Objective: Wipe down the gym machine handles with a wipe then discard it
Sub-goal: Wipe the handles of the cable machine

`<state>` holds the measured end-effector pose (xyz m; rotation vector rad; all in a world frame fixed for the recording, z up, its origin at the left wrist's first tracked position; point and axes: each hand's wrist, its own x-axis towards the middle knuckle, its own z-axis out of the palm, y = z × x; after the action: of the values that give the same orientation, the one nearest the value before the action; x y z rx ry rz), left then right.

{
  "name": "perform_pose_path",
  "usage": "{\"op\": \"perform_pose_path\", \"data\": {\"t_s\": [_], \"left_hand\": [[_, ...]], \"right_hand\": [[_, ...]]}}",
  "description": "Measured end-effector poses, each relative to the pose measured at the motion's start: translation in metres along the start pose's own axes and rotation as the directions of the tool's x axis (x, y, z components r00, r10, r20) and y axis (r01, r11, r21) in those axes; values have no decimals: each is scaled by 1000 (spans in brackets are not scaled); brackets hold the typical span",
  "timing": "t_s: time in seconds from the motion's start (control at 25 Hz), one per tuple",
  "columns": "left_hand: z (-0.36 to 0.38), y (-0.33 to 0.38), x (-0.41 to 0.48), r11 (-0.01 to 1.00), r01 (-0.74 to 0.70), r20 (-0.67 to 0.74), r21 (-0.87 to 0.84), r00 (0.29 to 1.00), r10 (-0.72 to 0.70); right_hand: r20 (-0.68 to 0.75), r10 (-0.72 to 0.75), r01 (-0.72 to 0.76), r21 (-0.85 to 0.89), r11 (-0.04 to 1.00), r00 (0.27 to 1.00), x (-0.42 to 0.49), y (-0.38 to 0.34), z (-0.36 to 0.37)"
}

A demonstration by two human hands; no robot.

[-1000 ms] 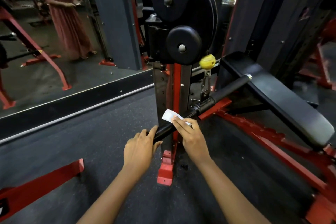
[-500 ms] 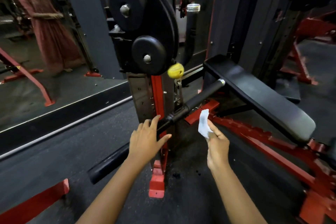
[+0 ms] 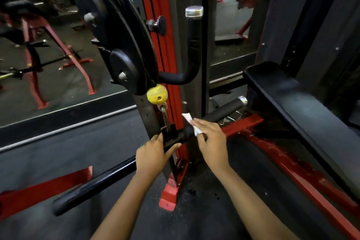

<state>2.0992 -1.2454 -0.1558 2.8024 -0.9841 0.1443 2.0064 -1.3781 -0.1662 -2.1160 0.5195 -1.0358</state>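
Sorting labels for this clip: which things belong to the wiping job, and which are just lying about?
Job: wipe, long bar, maybe the curved handle.
Lying about: yellow ball, weight plates, bench pad.

2 hands [image 3: 153,155] [image 3: 211,139], 1 wipe [image 3: 188,118], 1 bar [image 3: 97,185], 2 plates [image 3: 109,25] [image 3: 126,68], 1 ball [image 3: 157,93]
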Motion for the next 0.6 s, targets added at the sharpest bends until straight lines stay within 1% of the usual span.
{"op": "perform_pose_path", "data": {"t_s": [0.08,0.12,0.16,0.2,0.24,0.28,0.32,0.36,0.4,0.44,0.48,0.52,0.56,0.6], "left_hand": [[2,4,-3,999,38,-19,9,999,-37],[3,4,-5,999,45,-24,6,999,-45],[3,5,-5,999,42,-28,-13,999,-43],[2,4,-5,999,30,-36,-40,999,-31],[2,2,-5,997,16,-41,-69,999,-19],[1,0,-7,995,-3,-54,-103,999,-2],[1,-5,-13,991,-34,-101,-132,995,21],[2,-10,-20,985,-72,-183,-156,982,42],[4,-15,-28,977,-119,-291,-175,955,64],[4,-15,-35,968,-180,-397,-174,912,98],[4,-12,-39,954,-255,-466,-154,870,158],[2,-5,-40,932,-343,-499,-119,832,242],[-1,6,-36,902,-425,-498,-76,800,335],[-3,19,-28,875,-484,-458,-16,782,423]], "right_hand": [[187,-156,187,-162,969,970,-3,9,17],[249,-250,307,-227,924,936,-5,15,21],[292,-356,433,-269,860,888,-4,20,21],[306,-438,521,-290,803,845,1,26,20],[307,-476,558,-292,777,824,8,31,17],[297,-479,557,-299,775,826,16,36,14],[283,-460,533,-297,792,842,22,38,12],[270,-426,496,-297,816,863,28,40,10],[273,-391,464,-300,833,879,32,41,10],[280,-370,447,-305,841,886,33,42,10],[287,-355,436,-300,849,890,33,44,11],[291,-343,424,-289,858,893,32,47,10],[290,-327,405,-272,873,899,31,50,8],[282,-302,375,-259,890,910,31,55,4]]}}
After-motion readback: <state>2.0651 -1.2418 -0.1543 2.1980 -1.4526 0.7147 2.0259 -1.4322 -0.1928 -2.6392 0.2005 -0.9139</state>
